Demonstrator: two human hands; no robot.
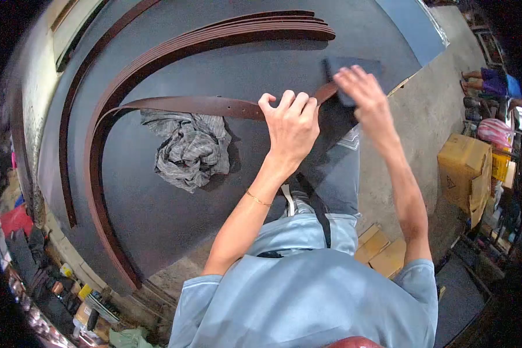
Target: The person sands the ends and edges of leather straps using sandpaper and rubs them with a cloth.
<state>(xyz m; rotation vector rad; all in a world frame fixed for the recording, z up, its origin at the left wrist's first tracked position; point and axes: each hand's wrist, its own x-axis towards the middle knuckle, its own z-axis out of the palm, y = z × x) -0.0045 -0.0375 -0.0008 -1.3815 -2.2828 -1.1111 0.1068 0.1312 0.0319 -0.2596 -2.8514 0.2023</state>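
A long brown leather strap (197, 105) with small holes runs across the dark table (139, 197). My left hand (293, 124) grips it with curled fingers near its right end. The strap's tip shows beyond that hand, over a dark flat block (354, 69) at the table's right side. Above the block and beside the tip is my right hand (362, 98), blurred, its fingers stretched out. A crumpled grey cloth (191, 148) lies below the strap. Behind it curves a thick stack of brown straps (214, 40).
Another brown strap (69, 116) curves along the table's left part. Cardboard boxes (464, 168) stand on the floor at the right, with more cardboard (383, 249) below the table. A person's legs (478, 81) show at the far right. Assorted items fill the lower left.
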